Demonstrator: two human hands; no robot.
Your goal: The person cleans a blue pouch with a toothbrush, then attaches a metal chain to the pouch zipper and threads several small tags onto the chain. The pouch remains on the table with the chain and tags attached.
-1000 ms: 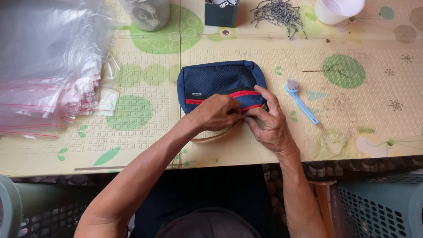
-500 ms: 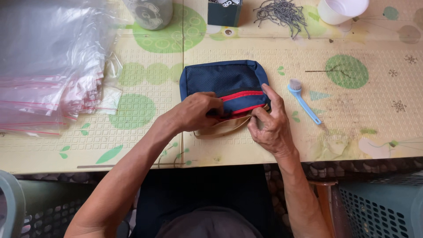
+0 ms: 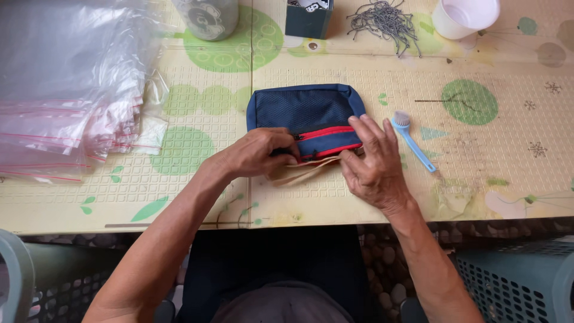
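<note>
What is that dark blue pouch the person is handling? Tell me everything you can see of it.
The pouch is a small, roughly rectangular fabric bag with rounded corners, navy blue, its upper panel looking like mesh. Two red zip lines run across its lower front. It lies flat on the patterned table mat, near the front edge. The left hand covers its lower left corner, fingers at the zip's end; the right hand presses its lower right edge. A tan strip, perhaps paper or a strap, sticks out from beneath it.

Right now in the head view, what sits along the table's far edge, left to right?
Grey patterned round can → dark green square box → pile of grey metal ball chains → white plastic cup.
</note>
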